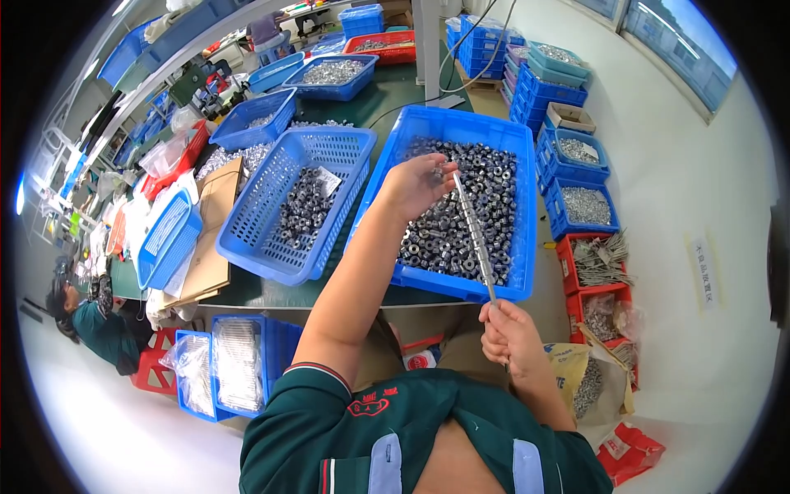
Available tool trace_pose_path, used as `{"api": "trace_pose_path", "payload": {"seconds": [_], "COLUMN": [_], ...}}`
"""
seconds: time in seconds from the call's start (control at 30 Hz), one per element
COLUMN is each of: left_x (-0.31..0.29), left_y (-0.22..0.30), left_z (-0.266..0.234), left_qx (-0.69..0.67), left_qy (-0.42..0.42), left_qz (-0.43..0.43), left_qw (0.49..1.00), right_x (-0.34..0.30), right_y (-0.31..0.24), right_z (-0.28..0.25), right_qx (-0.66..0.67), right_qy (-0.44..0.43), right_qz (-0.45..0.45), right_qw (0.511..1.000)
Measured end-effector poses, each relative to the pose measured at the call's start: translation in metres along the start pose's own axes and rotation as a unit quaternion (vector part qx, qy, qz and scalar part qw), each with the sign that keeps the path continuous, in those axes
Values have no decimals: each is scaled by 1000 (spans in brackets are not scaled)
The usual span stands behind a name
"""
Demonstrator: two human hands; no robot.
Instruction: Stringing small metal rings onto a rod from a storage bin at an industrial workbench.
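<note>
My right hand (pixel 508 336) is closed around the lower end of a thin metal rod (pixel 491 290), which slants up and to the left. Shiny ring-shaped metal pieces (pixel 475 230) are strung along the rod in a row. At its upper tip is my left hand (pixel 417 188), palm turned up and fingers curled around a few small metal rings (pixel 439 171); exactly how many is unclear. Both hands are over or beside a large blue bin (pixel 527 214), which holds a deep layer of dark and silvery metal rings (pixel 448 247).
Left of the bin, a blue perforated basket (pixel 247 218) contains similar rings and a paper tag. Flat cardboard (pixel 210 239) and a smaller blue basket (pixel 169 239) lie farther left. Stacked crates (pixel 568 177) line the right wall. Another person (pixel 95 325) sits at far left.
</note>
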State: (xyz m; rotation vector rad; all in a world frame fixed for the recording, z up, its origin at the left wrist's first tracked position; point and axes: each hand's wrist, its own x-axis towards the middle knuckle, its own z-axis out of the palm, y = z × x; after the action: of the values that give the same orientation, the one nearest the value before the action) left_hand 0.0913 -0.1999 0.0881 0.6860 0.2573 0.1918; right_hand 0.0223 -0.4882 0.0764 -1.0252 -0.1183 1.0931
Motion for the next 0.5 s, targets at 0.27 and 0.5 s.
{"api": "trace_pose_path", "payload": {"seconds": [0.27,0.5], "left_x": [-1,0], "left_y": [3,0], "left_z": [-2,0], "left_qx": [-12,-105], "left_qy": [-23,-39], "left_qz": [-14,-76], "left_qw": [1000,991], "right_x": [-3,1], "right_y": [1,4], "right_z": [0,-1], "right_qx": [-1,7], "right_qy": [-14,-19], "right_qz": [5,27], "right_qw": [1000,999]}}
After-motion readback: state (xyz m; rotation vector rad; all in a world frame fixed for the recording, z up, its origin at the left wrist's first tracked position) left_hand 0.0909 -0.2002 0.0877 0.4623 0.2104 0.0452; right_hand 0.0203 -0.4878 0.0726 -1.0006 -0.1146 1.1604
